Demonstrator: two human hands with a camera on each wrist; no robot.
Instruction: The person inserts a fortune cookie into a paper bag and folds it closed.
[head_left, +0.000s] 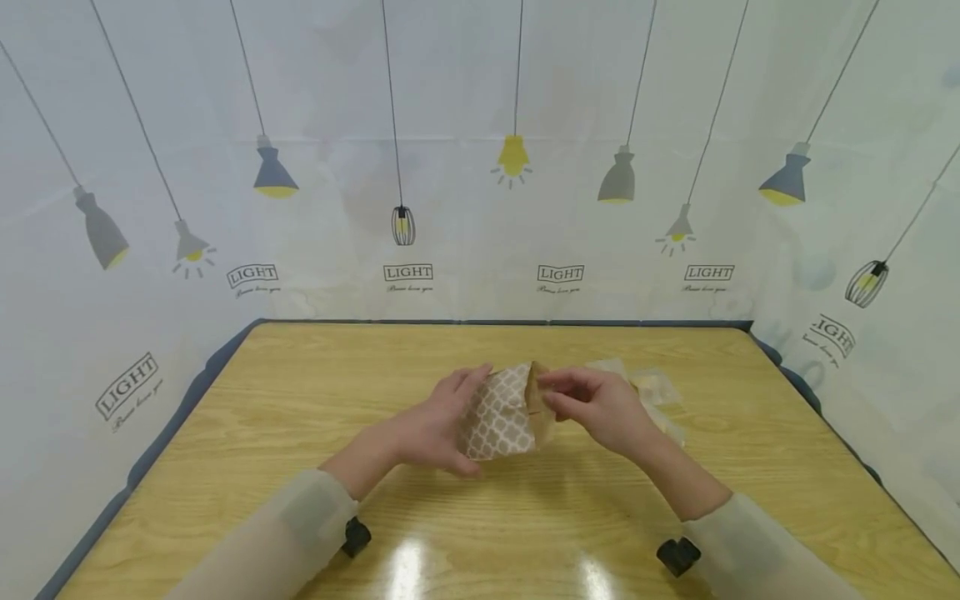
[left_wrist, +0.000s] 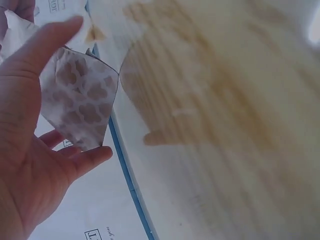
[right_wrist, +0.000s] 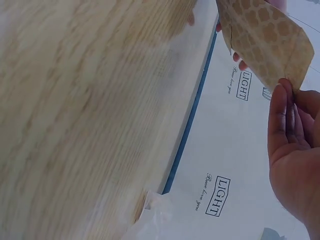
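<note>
Paper bag (head_left: pixel 498 412): patterned in pale lattice, tilted over the middle of the wooden table (head_left: pixel 465 533), between both hands; in the left wrist view one corner seems to touch the tabletop. Plain brown paper shows at its right end, beside a dark gap.
Left hand (head_left: pixel 438 425): grasps the bag's left part in a wide hold, thumb by the near edge, fingers by the far edge.
Right hand (head_left: pixel 603 408): pinches the paper at the bag's right end between thumb and fingertips.
Translucent packets (head_left: pixel 656 387): lie on the table to the far right, partly hidden behind the right hand and wrist.
Tear risk: the right hand's pinch takes in only a small bit of thin paper; a sharp sideways pull could rip it there.
Slip risk: the left hand's spread hold looks light, so a harder tug from the right could drag the bag free or twist it.
Crease risk: squeezing thumb towards fingers on the left could buckle the bag and narrow the gap.
Snag risk: a careless swing of the right forearm to the far side could push the packets about.
</note>
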